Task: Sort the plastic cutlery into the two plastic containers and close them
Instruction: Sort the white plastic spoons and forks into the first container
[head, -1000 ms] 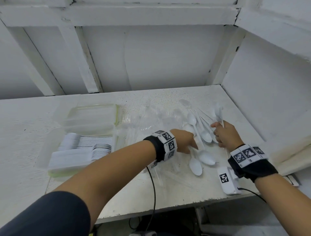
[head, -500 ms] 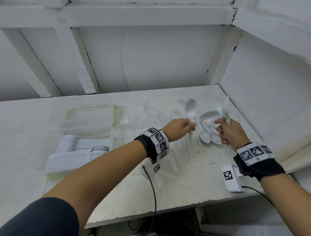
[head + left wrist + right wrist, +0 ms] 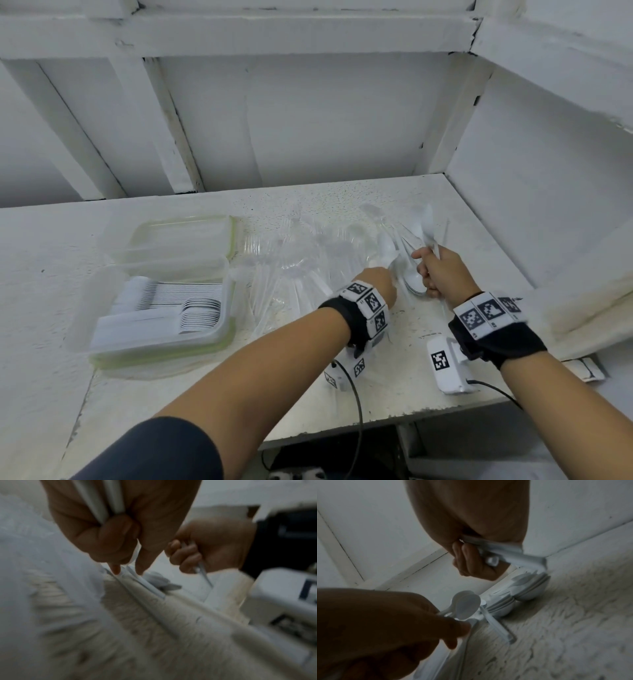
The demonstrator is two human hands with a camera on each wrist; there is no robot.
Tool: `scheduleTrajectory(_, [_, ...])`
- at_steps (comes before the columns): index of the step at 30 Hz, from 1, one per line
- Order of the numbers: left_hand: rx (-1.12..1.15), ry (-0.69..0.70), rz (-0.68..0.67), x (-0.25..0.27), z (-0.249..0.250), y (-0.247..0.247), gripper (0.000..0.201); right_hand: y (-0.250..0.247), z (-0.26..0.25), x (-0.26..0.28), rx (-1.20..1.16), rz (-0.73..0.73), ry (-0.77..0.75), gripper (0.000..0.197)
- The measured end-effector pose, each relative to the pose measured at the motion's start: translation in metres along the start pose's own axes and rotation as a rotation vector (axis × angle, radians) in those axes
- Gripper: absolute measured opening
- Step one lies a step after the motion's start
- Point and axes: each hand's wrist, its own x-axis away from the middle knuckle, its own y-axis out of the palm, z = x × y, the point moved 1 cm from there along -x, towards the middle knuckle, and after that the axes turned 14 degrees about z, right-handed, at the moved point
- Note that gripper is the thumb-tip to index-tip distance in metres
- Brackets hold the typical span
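Observation:
My left hand point(image 3: 390, 274) grips a few white plastic spoons point(image 3: 386, 247) upright, and its fingertips point(image 3: 117, 569) touch another white handle point(image 3: 145, 586) lying on the table. Just to its right, my right hand point(image 3: 424, 270) grips a bundle of white spoons point(image 3: 425, 224) by the handles point(image 3: 498, 550). Nested white spoon bowls point(image 3: 522, 592) rest on the table under that hand. The near clear container point(image 3: 224, 330) holds rows of white cutlery. Behind it stands a second clear container point(image 3: 233, 236).
A heap of clear plastic cutlery point(image 3: 301, 263) lies between the containers and my hands. White walls close in the table point(image 3: 205, 394) at the back and right. A small white packet point(image 3: 585, 368) lies at the right front edge.
Both hands lifted white spoons off the pile. The left hand has since come down beside the right hand, its fingertips on another handle.

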Motion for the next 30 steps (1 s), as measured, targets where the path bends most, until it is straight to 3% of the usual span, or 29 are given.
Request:
scheduleTrajectory(1, [-0.021,0.042,-0.001,0.001,0.0,0.001,0.015,0.0,0.0,0.001,0.004,-0.001,-0.004,0.024])
scheduleTrajectory(5, [0.054,0.05,0.028,0.002,-0.005,-0.002,0.059,-0.001,-0.002,0.004,0.01,-0.014,-0.018,0.023])
scheduleTrajectory(6, [0.073,0.007,0.022,0.002,-0.004,-0.005,0.056,-0.001,-0.002,0.005,0.009,-0.017,-0.02,0.022])
scheduleTrajectory(9, [0.17,-0.127,0.008,0.0,-0.01,-0.014,0.006,-0.002,-0.004,0.008,0.001,-0.023,-0.028,0.021])
scheduleTrajectory(11, [0.353,-0.199,-0.023,-0.004,-0.019,-0.02,0.024,-0.002,-0.007,0.01,-0.006,-0.027,-0.039,0.02])
scheduleTrajectory(14, [0.669,-0.242,-0.01,0.002,-0.031,-0.04,0.02,0.001,-0.015,0.018,-0.041,-0.039,-0.065,0.018])
scheduleTrajectory(17, [0.884,-0.171,0.036,0.018,-0.042,-0.059,0.026,0.008,-0.025,0.027,-0.083,-0.04,-0.139,0.02])
scheduleTrajectory(21, [0.965,-0.103,0.004,0.044,-0.056,-0.072,0.015,0.025,-0.042,0.042,-0.132,-0.124,-0.219,0.018])
scheduleTrajectory(26, [1.0,-0.092,-0.048,0.069,-0.071,-0.077,0.015,0.047,-0.055,0.054,-0.129,-0.16,-0.27,0.026])
scheduleTrajectory(30, [1.143,-0.188,-0.023,0.083,-0.078,-0.081,0.031,0.062,-0.058,0.061,-0.179,-0.202,-0.285,0.018])
